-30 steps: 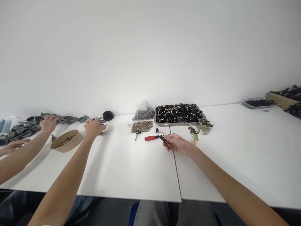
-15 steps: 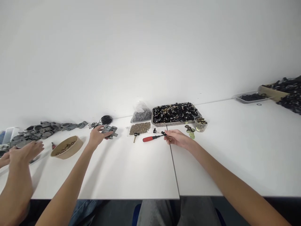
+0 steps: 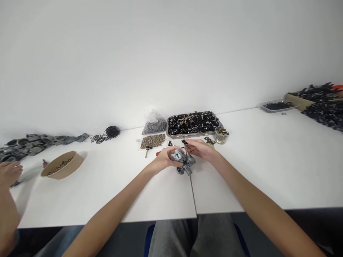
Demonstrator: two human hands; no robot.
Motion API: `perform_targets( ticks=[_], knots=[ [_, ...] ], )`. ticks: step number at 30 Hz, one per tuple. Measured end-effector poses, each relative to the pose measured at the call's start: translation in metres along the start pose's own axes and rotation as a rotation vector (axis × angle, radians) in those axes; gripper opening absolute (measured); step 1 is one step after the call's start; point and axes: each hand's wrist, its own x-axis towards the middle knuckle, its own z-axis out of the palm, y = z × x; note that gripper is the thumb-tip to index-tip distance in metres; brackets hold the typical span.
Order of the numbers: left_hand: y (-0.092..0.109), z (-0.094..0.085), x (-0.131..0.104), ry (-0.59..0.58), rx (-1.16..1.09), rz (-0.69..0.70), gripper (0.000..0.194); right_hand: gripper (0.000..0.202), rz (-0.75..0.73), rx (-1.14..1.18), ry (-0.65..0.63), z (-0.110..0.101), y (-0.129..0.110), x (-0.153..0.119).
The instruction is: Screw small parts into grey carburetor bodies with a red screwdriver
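My left hand (image 3: 167,159) is closed around a grey metal carburetor body (image 3: 183,162), held above the seam between the tabletops. Close beside it, my right hand (image 3: 199,148) pinches a small black-capped part (image 3: 184,142), its lower portion hidden by the fingers. Behind my left hand, only a bit of the red screwdriver handle (image 3: 158,153) shows. A black-topped brass piece (image 3: 147,152) lies to the left, by a clear bag of small brass parts (image 3: 153,141).
A metal tray (image 3: 175,136) piled with black parts stands at the back, beside a cup of brass discs (image 3: 222,135). To the left are a cardboard bowl (image 3: 77,162), grey castings (image 3: 34,144) and a co-worker's hand (image 3: 9,174). Black parts (image 3: 327,110) are heaped at far right.
My left hand has brought the carburetor body rightward and nearer, beside my right hand. My right hand still pinches the small black part. The view has shifted slightly to the right.
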Motion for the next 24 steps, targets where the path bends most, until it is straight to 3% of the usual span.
perform_targets(
  ticks=[2, 5, 9, 16, 20, 24],
  knots=[
    [-0.003, 0.01, 0.009, -0.058, -0.033, 0.013, 0.051, 0.033, -0.006, 0.005, 0.0, -0.001, -0.002, -0.001],
    [-0.009, 0.011, 0.018, -0.129, -0.084, 0.028, 0.051, 0.031, -0.021, 0.035, 0.02, -0.003, -0.005, 0.0],
    [-0.024, -0.002, 0.021, -0.189, -0.124, 0.031, 0.052, 0.028, -0.038, 0.086, 0.054, -0.006, -0.008, 0.001],
    [-0.043, -0.024, 0.013, -0.17, -0.112, 0.033, 0.061, 0.033, -0.017, 0.057, 0.063, -0.007, -0.005, 0.003],
    [-0.033, -0.035, 0.007, -0.175, -0.016, 0.052, 0.064, 0.036, -0.012, -0.001, 0.073, -0.004, -0.001, 0.002],
    [-0.009, -0.048, -0.006, -0.248, 0.282, 0.131, 0.052, 0.04, 0.004, -0.055, 0.066, 0.007, 0.002, -0.004]
  ],
)
